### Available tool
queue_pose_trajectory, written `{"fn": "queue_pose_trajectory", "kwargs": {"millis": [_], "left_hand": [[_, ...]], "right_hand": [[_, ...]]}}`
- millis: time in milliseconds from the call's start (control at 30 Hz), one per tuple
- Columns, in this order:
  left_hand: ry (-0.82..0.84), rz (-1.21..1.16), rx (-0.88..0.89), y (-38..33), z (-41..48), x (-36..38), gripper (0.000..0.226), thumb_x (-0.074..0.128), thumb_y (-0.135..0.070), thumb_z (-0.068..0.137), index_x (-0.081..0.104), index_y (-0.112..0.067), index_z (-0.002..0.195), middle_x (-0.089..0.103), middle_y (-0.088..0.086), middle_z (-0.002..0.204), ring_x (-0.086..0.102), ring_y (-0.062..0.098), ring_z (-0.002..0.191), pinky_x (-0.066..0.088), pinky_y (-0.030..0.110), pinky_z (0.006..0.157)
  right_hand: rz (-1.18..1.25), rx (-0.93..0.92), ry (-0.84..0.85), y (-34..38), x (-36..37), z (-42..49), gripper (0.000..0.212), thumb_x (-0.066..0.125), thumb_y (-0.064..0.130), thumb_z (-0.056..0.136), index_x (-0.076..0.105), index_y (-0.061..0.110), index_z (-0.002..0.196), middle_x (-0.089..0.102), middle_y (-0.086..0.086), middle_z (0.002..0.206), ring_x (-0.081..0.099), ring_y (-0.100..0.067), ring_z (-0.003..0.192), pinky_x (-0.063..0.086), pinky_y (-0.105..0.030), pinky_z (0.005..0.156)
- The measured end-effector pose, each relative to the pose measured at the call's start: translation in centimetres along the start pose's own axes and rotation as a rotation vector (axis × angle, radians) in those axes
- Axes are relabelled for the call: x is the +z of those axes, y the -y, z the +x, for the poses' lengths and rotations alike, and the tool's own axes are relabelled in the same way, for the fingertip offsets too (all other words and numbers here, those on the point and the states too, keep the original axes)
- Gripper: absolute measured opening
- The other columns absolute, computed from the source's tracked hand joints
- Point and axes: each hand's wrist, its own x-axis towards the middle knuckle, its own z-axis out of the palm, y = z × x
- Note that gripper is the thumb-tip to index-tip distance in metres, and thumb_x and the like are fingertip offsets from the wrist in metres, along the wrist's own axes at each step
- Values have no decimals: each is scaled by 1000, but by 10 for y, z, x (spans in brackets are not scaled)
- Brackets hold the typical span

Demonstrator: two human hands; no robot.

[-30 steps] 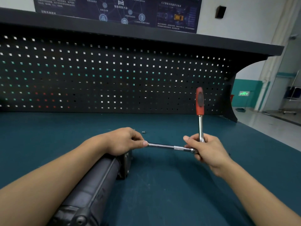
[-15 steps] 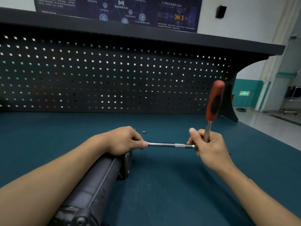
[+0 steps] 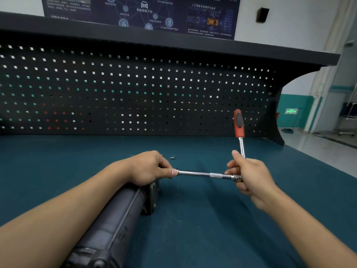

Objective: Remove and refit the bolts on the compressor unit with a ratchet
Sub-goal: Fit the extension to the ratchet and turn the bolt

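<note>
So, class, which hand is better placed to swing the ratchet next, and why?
The right hand: it grips the ratchet near its head, with the handle free above. The left hand pinches the extension at its end by the compressor.

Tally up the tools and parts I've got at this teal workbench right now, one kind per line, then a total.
Red-handled chrome ratchet: 1
Chrome extension bar: 1
Dark cylindrical compressor unit: 1
Small loose silver bolt: 1
Total: 4
</note>
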Motion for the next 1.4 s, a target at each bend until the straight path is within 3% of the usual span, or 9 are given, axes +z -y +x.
{"fn": "queue_pose_trajectory", "kwargs": {"millis": [233,400,533,700,900,1000,1100,1233,1400], "left_hand": [[-1,10,-6,0,0,0,32,62,-53,93,77,-24,92,38,-12,53,34,6,53,30,18,50],[-5,7,-12,-1,1,0,31,63,-52,93,77,-25,91,38,-12,51,33,6,50,29,15,48],[1,-2,-13,-1,0,0,31,64,-51,93,77,-23,90,36,-10,55,31,7,51,28,18,49],[-6,4,-14,-2,0,0,32,65,-52,92,77,-23,90,35,-13,51,32,6,50,28,17,48],[-15,3,-17,-1,0,1,34,66,-54,91,78,-23,91,40,-10,58,34,7,55,30,19,50],[-18,-17,-18,-1,0,1,28,67,-54,90,78,-28,88,45,-12,57,37,5,53,32,17,52],[-23,-18,-17,-1,1,2,22,67,-53,90,74,-32,84,54,-20,57,46,-1,56,35,13,56],[-4,9,-5,-2,0,2,23,62,-52,93,70,-31,86,55,-16,70,48,0,62,37,19,63],[28,48,-7,-5,-3,1,33,53,-52,99,71,-25,97,48,-7,70,40,6,59,36,23,60]], "right_hand": [[191,278,168,4,-6,-1,28,57,35,99,58,8,92,68,0,58,27,-4,29,16,-12,29],[248,381,233,3,-8,2,27,55,34,100,55,8,91,51,5,46,24,-3,28,14,-12,27],[339,493,283,2,-11,3,26,56,31,98,54,8,87,51,1,53,23,-2,27,15,-11,26],[445,542,316,0,-14,7,18,56,25,97,49,17,83,63,-9,68,23,-3,27,16,-12,24],[410,538,338,-2,-13,7,21,60,27,96,49,12,85,61,-6,61,23,-2,27,17,-13,25],[302,466,293,-5,-9,6,23,65,30,94,52,12,86,51,3,50,25,-2,29,18,-13,28],[225,311,229,-8,-8,5,23,75,30,88,60,13,92,62,3,55,31,-4,33,22,-16,31],[38,-71,153,-13,-7,4,22,83,27,79,66,14,80,68,-2,66,42,-10,40,33,-21,38],[-138,-504,62,-22,-8,4,39,79,42,75,65,9,62,53,-9,50,47,-15,45,40,-24,47]]}}
